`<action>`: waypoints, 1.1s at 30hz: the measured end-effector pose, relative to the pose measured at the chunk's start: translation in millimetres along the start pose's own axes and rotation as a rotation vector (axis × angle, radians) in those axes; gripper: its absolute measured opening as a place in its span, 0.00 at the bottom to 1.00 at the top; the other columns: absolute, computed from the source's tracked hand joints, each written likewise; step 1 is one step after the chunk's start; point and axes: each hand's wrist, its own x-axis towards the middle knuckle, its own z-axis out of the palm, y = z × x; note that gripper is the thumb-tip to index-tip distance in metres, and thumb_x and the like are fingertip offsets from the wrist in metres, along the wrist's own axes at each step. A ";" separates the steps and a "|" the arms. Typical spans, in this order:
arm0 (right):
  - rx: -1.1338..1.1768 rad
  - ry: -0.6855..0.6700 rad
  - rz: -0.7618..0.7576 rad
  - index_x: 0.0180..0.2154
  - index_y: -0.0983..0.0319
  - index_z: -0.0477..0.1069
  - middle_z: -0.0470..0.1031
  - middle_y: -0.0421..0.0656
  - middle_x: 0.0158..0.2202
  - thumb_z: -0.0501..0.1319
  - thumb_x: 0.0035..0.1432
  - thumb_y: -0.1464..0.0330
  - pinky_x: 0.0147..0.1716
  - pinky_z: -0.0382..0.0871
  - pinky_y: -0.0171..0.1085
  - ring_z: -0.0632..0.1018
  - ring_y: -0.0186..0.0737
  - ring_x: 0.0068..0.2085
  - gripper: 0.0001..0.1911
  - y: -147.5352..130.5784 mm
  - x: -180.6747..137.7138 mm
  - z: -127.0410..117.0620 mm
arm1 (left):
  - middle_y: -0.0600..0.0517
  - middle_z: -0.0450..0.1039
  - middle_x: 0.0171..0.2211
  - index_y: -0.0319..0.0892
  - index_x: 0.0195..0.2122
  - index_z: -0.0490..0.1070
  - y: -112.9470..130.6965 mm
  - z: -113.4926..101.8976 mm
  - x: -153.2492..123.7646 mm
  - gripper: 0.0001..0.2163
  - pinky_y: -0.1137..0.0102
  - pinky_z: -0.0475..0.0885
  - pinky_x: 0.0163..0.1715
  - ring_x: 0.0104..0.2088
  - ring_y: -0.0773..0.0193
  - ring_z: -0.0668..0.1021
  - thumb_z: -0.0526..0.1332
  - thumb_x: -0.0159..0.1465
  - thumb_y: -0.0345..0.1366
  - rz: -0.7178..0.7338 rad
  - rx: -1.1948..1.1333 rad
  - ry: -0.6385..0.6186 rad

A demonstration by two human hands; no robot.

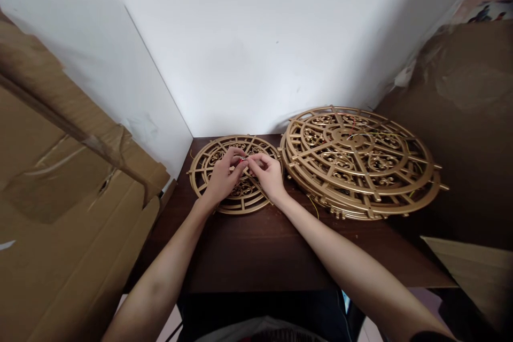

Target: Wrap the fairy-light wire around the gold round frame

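Note:
My left hand (223, 175) is closed in a pinch over the middle of a gold openwork disc (243, 205). At its fingertips shows a small red piece (241, 160), too small to name for sure. My right hand (270, 175) is also pinched, its thumb and forefinger meeting the left fingertips beside the red piece. What the right fingers hold is hidden. The disc lies flat on the dark brown table, with concentric rings, spokes and scrollwork, and both hands cover part of its centre.
On the right is a stack of larger gold discs (352, 171), with thin yellow and red wires on it. A yellow wire (313, 207) hangs at its near edge. Cardboard (72, 214) stands on the left, and a white wall (248, 48) rises behind the dark table (256, 256).

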 end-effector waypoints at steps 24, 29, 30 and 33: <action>0.050 0.004 0.013 0.32 0.61 0.70 0.70 0.36 0.23 0.65 0.49 0.58 0.22 0.62 0.31 0.67 0.30 0.22 0.13 1.1 -0.8 0.7 | 0.58 0.66 0.20 0.42 0.38 0.62 -0.8 -0.8 0.9 0.08 0.77 0.59 0.16 0.16 0.73 0.65 0.60 0.62 0.39 -0.028 -0.075 0.008; 0.092 -0.011 -0.018 0.32 0.60 0.70 0.73 0.37 0.24 0.66 0.49 0.59 0.26 0.67 0.33 0.71 0.32 0.24 0.13 -1.5 -2.5 2.6 | 0.60 0.63 0.20 0.42 0.36 0.60 -2.6 -0.1 2.8 0.09 0.79 0.58 0.15 0.16 0.75 0.63 0.60 0.61 0.38 -0.092 -0.283 0.042; 0.086 -0.023 -0.023 0.32 0.60 0.71 0.73 0.38 0.24 0.66 0.49 0.59 0.27 0.68 0.34 0.72 0.33 0.25 0.12 -2.1 -2.9 2.8 | 0.60 0.63 0.20 0.42 0.36 0.60 -3.0 0.0 3.1 0.10 0.79 0.58 0.15 0.16 0.75 0.63 0.61 0.61 0.39 -0.109 -0.324 0.042; 0.070 -0.055 -0.035 0.32 0.60 0.74 0.75 0.39 0.25 0.66 0.50 0.60 0.30 0.70 0.36 0.74 0.35 0.27 0.11 -1.9 -3.9 2.6 | 0.59 0.65 0.22 0.43 0.36 0.59 -3.7 -0.3 4.0 0.12 0.81 0.58 0.14 0.18 0.75 0.64 0.62 0.60 0.40 -0.141 -0.443 0.051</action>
